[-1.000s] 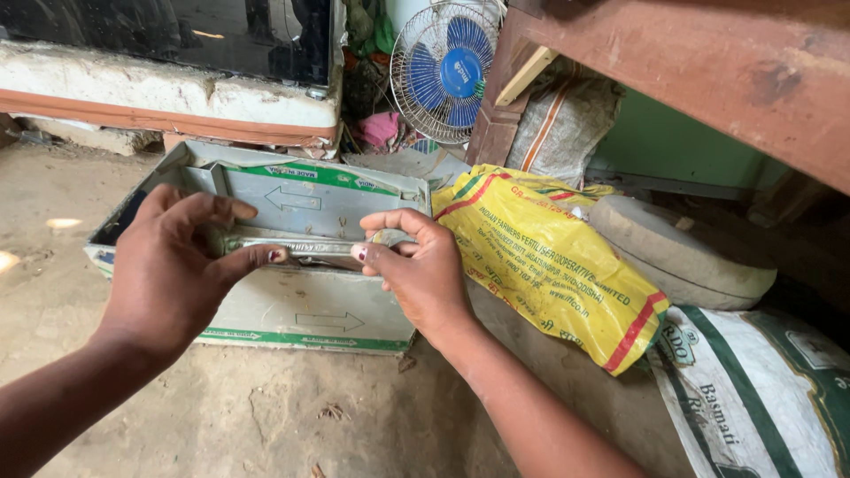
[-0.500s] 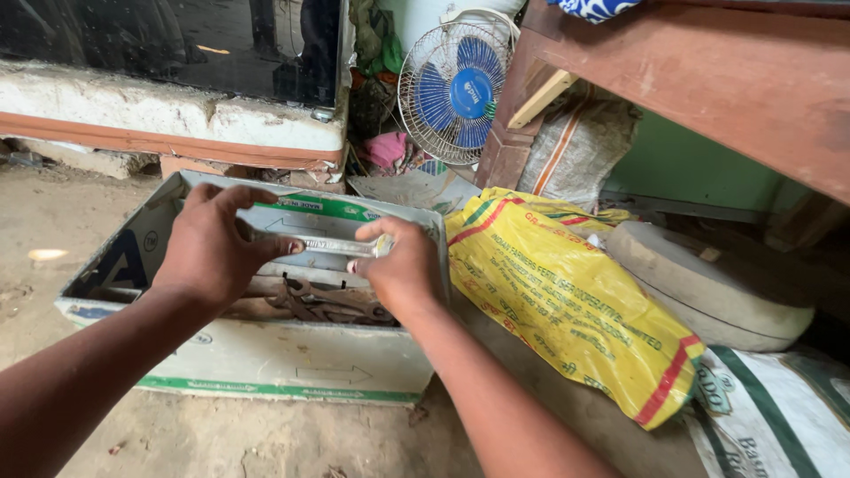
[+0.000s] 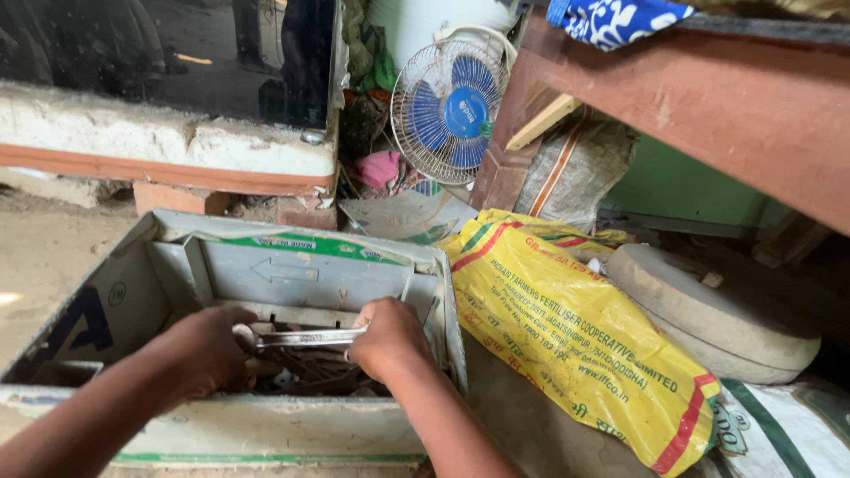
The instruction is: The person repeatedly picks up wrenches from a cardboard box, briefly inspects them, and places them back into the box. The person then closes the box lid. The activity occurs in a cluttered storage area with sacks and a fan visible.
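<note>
A thick reddish-brown wooden beam [image 3: 735,97] ran across the far right, with a blue and white cloth [image 3: 611,16] lying on top of it. Below it a yellow printed sack [image 3: 575,336] lay on the ground to the right, beside a round grey stone slab [image 3: 708,310]. At near left stood an open white and green box [image 3: 266,265], its walls grey inside, with a tangle of dark rusty metal pieces [image 3: 310,367] at its bottom. Beyond the box a blue-bladed table fan [image 3: 450,111] stood against the clutter.

Both forearms reached down into the box. The left hand [image 3: 199,350] was curled over one end of a silvery metal wrench [image 3: 305,336], fingers wrapped round it. The right hand [image 3: 390,341] closed in a fist on the other end, fingers pressed together. The wrench lay level between them, just above the rusty pieces, inside the box.
</note>
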